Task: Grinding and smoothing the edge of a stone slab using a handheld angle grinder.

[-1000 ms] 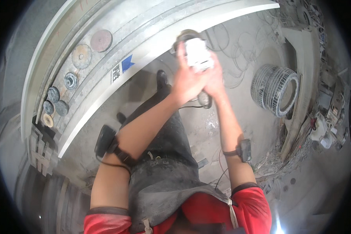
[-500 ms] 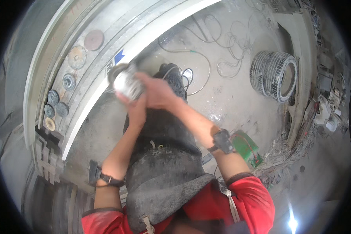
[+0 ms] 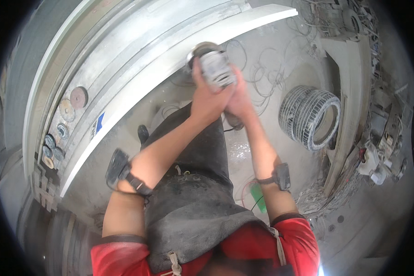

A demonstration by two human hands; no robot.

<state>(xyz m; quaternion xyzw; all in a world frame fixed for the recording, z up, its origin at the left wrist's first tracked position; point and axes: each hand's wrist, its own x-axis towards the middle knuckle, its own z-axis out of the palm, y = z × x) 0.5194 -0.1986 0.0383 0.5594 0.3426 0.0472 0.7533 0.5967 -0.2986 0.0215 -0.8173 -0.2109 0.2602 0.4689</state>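
Both my hands are wrapped round a dusty white angle grinder, slightly blurred by motion. My left hand grips its left side. My right hand closes round its right and rear side. The grinder's round head sits against or just over the front edge of a long white slab; whether they touch I cannot tell. A blue mark shows on the slab farther left. Part of the grinder's rear end appears below my hands.
Several round discs, among them a reddish one and a tan one, lie on the bench to the left. Dusty tyres lie on the floor at right. Loose cables coil beyond my hands. A green object is beside my right arm.
My hands and the grinder have moved right and farther along the slab's edge. The view has shifted too, so the discs and blue mark appear farther left and lower.
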